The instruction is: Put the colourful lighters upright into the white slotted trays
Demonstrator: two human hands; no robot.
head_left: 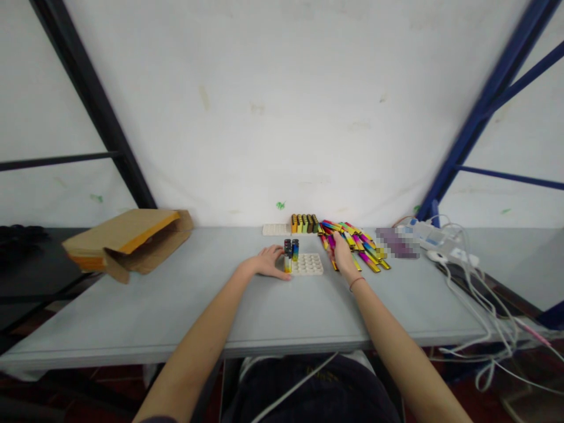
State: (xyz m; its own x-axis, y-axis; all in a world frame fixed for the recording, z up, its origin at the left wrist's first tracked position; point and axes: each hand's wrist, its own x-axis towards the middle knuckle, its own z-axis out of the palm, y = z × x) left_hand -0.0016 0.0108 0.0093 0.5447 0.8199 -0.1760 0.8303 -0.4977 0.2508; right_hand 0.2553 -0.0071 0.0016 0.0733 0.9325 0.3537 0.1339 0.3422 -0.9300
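Note:
My left hand (269, 262) rests on the table with thumb and fingers apart, curved around the left end of a white tray with round holes (311, 264). Several small upright lighters with black tops (288, 255) stand at that end, beside my fingers. My right hand (343, 255) is closed at the left side of a pile of shiny rainbow-coloured, stick-like pieces (368, 255). Its fingertips are partly hidden among them, and what they grip cannot be made out.
Behind the tray stand a block of upright yellow-green lighters (304, 224) and another white tray (276, 230). An opened brown cardboard box (132, 238) lies at the left. To the right are a white power strip (445, 239), tangled white cables (476, 299) and a blurred purple item (398, 242).

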